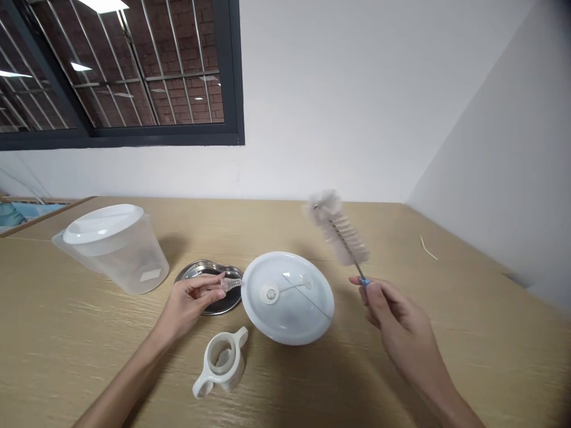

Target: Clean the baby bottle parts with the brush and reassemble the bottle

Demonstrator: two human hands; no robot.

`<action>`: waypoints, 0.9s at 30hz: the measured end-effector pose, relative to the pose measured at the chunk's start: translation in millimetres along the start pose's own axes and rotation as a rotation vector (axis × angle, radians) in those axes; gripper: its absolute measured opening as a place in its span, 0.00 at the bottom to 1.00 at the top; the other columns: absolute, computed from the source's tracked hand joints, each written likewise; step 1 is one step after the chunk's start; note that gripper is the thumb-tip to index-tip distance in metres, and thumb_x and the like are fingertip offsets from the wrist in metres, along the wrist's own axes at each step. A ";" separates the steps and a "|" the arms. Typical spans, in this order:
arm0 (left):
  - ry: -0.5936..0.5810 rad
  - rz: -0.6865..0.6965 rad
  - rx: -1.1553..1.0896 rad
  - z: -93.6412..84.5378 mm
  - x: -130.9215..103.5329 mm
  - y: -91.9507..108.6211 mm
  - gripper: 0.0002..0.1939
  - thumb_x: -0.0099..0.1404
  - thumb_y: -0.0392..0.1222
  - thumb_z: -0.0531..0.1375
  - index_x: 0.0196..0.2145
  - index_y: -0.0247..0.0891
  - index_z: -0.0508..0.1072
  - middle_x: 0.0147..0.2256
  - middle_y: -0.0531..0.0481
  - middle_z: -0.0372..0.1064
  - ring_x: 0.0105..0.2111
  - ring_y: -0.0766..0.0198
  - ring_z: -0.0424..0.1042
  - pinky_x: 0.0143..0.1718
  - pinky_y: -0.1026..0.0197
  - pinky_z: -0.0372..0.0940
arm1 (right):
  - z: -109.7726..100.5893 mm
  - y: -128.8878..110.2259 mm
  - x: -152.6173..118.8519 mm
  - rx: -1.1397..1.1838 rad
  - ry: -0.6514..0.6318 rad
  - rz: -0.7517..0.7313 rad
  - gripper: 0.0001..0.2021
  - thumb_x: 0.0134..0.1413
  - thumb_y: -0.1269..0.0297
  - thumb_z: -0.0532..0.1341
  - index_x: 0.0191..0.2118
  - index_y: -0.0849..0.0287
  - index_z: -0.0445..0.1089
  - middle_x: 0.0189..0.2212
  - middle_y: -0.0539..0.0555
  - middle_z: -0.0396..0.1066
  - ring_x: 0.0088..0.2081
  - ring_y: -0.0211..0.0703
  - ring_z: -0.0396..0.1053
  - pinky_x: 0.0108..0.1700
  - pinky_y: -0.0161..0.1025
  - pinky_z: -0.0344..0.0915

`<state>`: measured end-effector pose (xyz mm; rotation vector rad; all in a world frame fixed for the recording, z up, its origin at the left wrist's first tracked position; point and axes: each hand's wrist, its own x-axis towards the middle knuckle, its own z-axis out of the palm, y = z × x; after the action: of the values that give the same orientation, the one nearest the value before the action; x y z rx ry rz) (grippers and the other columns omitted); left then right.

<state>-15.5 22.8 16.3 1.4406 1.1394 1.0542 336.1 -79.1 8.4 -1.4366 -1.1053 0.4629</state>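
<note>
My left hand point(191, 302) pinches a small clear bottle nipple point(231, 284) between thumb and fingers, over the metal kidney tray point(225, 306) and at the left rim of a white bowl point(285, 339). Clear liquid seems to fill the bowl; a white round piece point(270, 293) with a thin straw point(291, 288) lies in it. To the bowl's right, my right hand point(397, 324) is closed around the blue end of a bottle brush point(343, 232), its pale bristles tilted up and leftward above the table. A white two-handled cup point(224, 361) stands nearer me, below the tray.
At the left stands a translucent lidded pitcher point(129, 255) on the wooden table point(468, 345). A thin pale strip point(428, 248) lies far right. White walls point(330, 119) border the back and right, with a barred window point(134, 71) at upper left.
</note>
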 end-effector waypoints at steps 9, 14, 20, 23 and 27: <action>0.064 -0.033 -0.121 10.3 -9.0 7.0 0.17 0.48 0.49 0.77 0.33 0.37 0.85 0.39 0.44 0.84 0.39 0.58 0.83 0.43 0.67 0.78 | 10.0 -9.0 -20.1 -0.506 -0.075 -0.728 0.14 0.67 0.68 0.58 0.55 0.58 0.70 0.35 0.53 0.76 0.31 0.36 0.72 0.32 0.32 0.67; 0.126 -0.023 -0.038 17.1 -14.4 12.0 0.16 0.50 0.49 0.76 0.33 0.37 0.85 0.36 0.45 0.84 0.37 0.59 0.83 0.40 0.68 0.78 | 19.8 -14.3 -32.0 -0.490 -0.165 -0.882 0.21 0.67 0.74 0.58 0.63 0.63 0.64 0.32 0.53 0.72 0.30 0.35 0.69 0.33 0.32 0.64; 0.192 -0.049 -0.044 19.7 -19.9 22.1 0.18 0.48 0.50 0.76 0.34 0.36 0.84 0.33 0.44 0.84 0.36 0.57 0.84 0.40 0.66 0.79 | 25.5 -8.5 -31.0 -0.626 -0.126 -0.921 0.20 0.68 0.72 0.58 0.63 0.64 0.65 0.30 0.51 0.71 0.28 0.34 0.67 0.31 0.33 0.60; 0.211 -0.066 -0.071 19.5 -19.5 25.3 0.20 0.47 0.50 0.77 0.34 0.35 0.84 0.33 0.43 0.84 0.34 0.57 0.84 0.40 0.65 0.79 | 21.8 -6.7 -26.5 -0.645 -0.069 -0.832 0.18 0.68 0.70 0.59 0.61 0.63 0.67 0.27 0.49 0.68 0.25 0.33 0.63 0.28 0.32 0.58; 0.200 -0.091 -0.108 20.8 -18.3 22.4 0.21 0.45 0.51 0.78 0.33 0.34 0.83 0.31 0.43 0.83 0.32 0.56 0.83 0.37 0.64 0.80 | 21.4 -13.0 -30.6 -0.533 -0.119 -0.810 0.20 0.67 0.73 0.58 0.63 0.62 0.65 0.27 0.49 0.67 0.25 0.33 0.63 0.28 0.31 0.60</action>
<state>4.3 -0.5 34.4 1.2084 1.2578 1.1970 299.9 -94.8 6.0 -1.2591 -1.8711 -0.3558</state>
